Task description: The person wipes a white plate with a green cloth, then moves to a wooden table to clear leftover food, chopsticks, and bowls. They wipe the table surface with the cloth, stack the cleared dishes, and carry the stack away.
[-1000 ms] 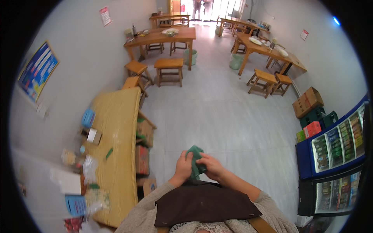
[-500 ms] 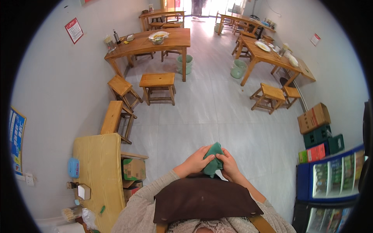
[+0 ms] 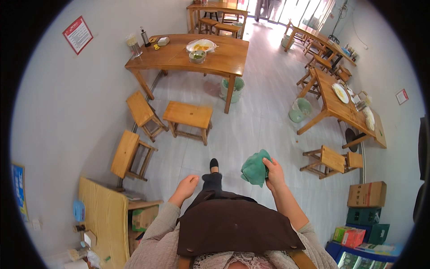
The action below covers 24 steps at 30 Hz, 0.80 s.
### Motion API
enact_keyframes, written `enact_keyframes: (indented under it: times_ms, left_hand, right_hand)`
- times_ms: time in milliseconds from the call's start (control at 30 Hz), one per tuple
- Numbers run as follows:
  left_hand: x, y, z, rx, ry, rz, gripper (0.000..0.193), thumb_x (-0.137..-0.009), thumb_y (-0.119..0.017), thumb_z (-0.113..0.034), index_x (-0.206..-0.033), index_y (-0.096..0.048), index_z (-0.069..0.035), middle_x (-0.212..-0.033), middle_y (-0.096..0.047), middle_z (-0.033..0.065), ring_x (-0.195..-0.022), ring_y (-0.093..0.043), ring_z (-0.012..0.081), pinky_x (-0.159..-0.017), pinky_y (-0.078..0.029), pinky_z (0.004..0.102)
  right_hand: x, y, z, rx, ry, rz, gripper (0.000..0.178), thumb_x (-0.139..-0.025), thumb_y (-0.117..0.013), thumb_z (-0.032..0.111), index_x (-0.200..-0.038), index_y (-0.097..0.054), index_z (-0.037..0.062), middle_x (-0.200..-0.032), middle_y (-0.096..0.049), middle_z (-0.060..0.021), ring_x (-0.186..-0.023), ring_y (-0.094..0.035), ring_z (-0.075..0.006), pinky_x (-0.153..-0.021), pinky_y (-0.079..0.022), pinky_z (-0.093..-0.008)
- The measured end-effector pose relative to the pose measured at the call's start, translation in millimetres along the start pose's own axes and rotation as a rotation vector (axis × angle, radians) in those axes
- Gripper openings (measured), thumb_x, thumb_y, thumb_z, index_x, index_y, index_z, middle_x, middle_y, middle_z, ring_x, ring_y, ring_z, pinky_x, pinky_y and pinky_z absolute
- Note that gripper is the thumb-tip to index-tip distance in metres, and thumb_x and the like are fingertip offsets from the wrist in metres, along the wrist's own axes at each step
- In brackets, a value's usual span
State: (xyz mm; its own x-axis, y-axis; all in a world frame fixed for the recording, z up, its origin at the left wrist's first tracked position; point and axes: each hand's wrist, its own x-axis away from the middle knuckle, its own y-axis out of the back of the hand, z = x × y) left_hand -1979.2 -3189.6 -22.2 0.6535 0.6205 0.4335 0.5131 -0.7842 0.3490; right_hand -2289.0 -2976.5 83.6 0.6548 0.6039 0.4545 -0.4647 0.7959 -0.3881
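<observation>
- Pale, smooth walls (image 3: pixel 103 94) frame a glossy grey tiled floor (image 3: pixel 255 125), which brightens toward the far doorway.
- Compared with half a second ago, the hands have parted: both were on the green cloth (image 3: pixel 254 169) then, and only the right hand (image 3: pixel 275 175) has it now.
- That right grip is closed on the cloth's edge, thumb on top; the soft, matt fabric bunches into rounded folds, held above the floor in front of the person, to the right.
- Out to the left, the left hand (image 3: pixel 185 186) has its fingers curled into a narrow grip, well apart from the cloth.
- A black shoe (image 3: pixel 214 163) and dark trouser leg have come into view beyond the smooth brown apron (image 3: pixel 235 228).
- The view has turned, so the yellow-covered table (image 3: pixel 103 210) sits lower at left, and less of the blue fridge (image 3: pixel 354 259) shows at right.
- Ahead, a varnished wooden table (image 3: pixel 165 58) carries an oval white plate (image 3: pixel 201 45) and a round, shiny bowl (image 3: pixel 197 56).
- Solid, rectangular wooden stools (image 3: pixel 188 113) stand near it, beside a round, pale-green bin (image 3: pixel 239 92).
- At right, a square-edged cardboard box (image 3: pixel 367 195) rests on a dark green plastic crate (image 3: pixel 363 215).
</observation>
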Motion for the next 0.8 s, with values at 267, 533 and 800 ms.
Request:
enact_keyframes:
  times_ms: [267, 533, 800]
  left_hand:
    - [-250, 42, -63, -0.119, -0.072, -0.012, 0.040, -0.100, -0.052, -0.037, -0.110, -0.066, 0.000, -0.094, -0.070, 0.0144, -0.089, -0.066, 0.0332, -0.084, -0.051, 0.0400]
    - [-442, 84, -186, 0.119, -0.158, -0.223, 0.034, -0.101, -0.054, -0.031, -0.115, -0.068, -0.003, -0.100, -0.073, 0.0121, -0.092, -0.068, 0.0220, -0.084, -0.052, 0.0341]
    - [-544, 129, -202, 0.354, 0.034, -0.680, 0.031, -0.103, -0.053, -0.028, -0.114, -0.068, -0.003, -0.097, -0.071, 0.0084, -0.090, -0.066, 0.0189, -0.084, -0.051, 0.0327]
  right_hand:
    - [-233, -66, 78, 0.024, 0.000, -0.042, 0.023, -0.096, -0.064, 0.013, -0.114, -0.060, 0.0007, -0.103, -0.068, -0.0069, -0.094, -0.066, -0.0178, -0.084, -0.054, -0.0335]
    - [-466, -149, 195, 0.015, 0.082, 0.113, 0.025, -0.097, -0.064, 0.014, -0.118, -0.060, 0.0003, -0.104, -0.068, -0.0073, -0.095, -0.066, -0.0178, -0.085, -0.053, -0.0328]
    - [-703, -202, 231, 1.268, 0.364, 0.188, 0.039, -0.090, -0.067, 0.031, -0.115, -0.068, 0.0012, -0.103, -0.074, -0.0152, -0.095, -0.071, -0.0283, -0.085, -0.054, -0.0381]
